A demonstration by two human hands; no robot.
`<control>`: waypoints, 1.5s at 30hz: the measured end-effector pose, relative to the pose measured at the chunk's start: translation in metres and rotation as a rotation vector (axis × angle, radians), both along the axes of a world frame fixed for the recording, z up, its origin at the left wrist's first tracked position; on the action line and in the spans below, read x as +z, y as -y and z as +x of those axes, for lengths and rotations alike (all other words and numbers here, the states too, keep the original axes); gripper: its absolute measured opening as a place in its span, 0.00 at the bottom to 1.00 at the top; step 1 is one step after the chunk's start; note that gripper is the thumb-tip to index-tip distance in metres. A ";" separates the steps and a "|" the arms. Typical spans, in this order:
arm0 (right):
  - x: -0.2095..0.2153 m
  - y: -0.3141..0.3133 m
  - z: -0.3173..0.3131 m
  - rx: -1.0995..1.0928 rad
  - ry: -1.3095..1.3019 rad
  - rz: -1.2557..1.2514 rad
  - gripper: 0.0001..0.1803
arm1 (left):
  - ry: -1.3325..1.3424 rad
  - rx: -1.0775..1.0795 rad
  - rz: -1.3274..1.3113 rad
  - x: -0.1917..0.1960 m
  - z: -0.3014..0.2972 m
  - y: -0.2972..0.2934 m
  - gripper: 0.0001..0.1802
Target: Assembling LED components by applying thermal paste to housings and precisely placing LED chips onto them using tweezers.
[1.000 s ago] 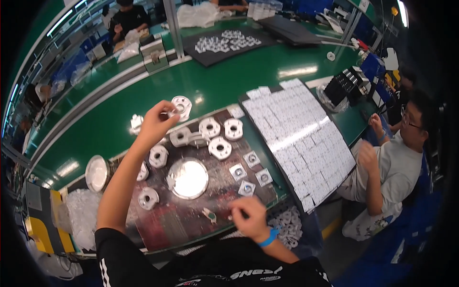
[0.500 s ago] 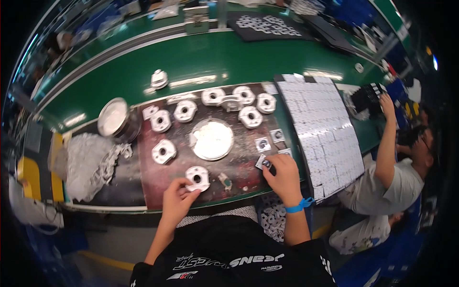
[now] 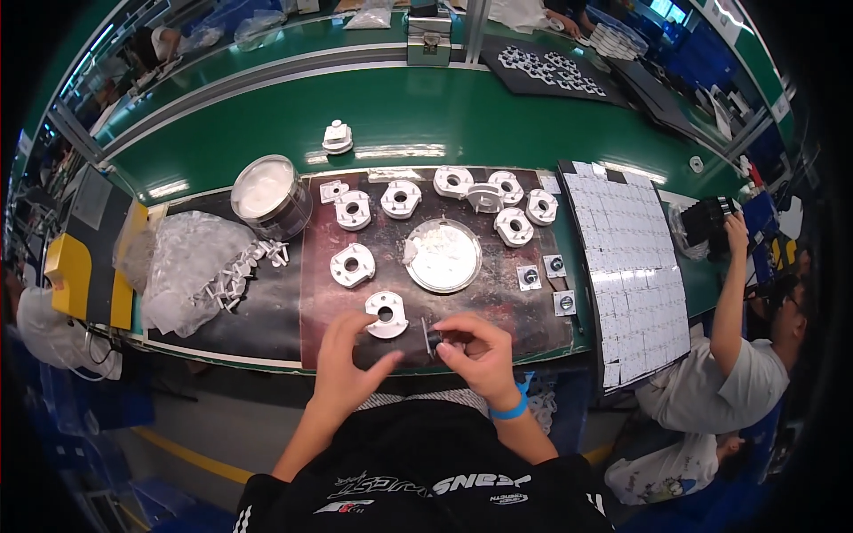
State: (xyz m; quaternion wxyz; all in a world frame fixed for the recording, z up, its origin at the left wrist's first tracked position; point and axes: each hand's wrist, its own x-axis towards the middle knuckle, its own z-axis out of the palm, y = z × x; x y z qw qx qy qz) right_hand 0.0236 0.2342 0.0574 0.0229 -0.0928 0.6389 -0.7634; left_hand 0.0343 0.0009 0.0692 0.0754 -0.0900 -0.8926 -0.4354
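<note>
Pinched between the thumb and fingers of my right hand (image 3: 480, 355) is a small square plate with a black round part (image 3: 432, 341), held edge-on above the mat's near edge. My left hand (image 3: 349, 362) has its thumb and fingers spread, facing the right hand. Its fingertips are by a white round housing (image 3: 386, 327) with a centre hole, lying on the mat; whether they touch it is unclear. Similar white housings (image 3: 352, 266) curve around a round dish of white material (image 3: 442, 258). Three more square plates with dark centres (image 3: 529, 277) lie at the mat's right side.
At left, a plastic bag (image 3: 200, 266) spills small white pieces beside a tub of white material (image 3: 265, 188). A board covered with white sheets (image 3: 626, 258) stands right. A white stacked part (image 3: 338, 138) sits at the back. A co-worker's arm (image 3: 730, 302) reaches in from the right.
My right hand has lifted the square plate from the right side of the mat and brought it left, near my left hand. My left hand has loosened from the near white housing and spread.
</note>
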 end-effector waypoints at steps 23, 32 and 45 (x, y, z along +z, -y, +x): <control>-0.023 0.030 -0.014 -0.063 -0.213 0.394 0.15 | -0.283 -0.393 -0.312 -0.009 -0.061 0.031 0.20; -0.021 0.035 -0.048 0.032 -0.565 0.787 0.14 | -0.100 -0.208 0.030 -0.056 -0.054 0.023 0.37; -0.012 0.032 -0.052 0.123 -0.611 0.781 0.11 | -0.118 -0.179 0.090 -0.056 -0.049 0.020 0.35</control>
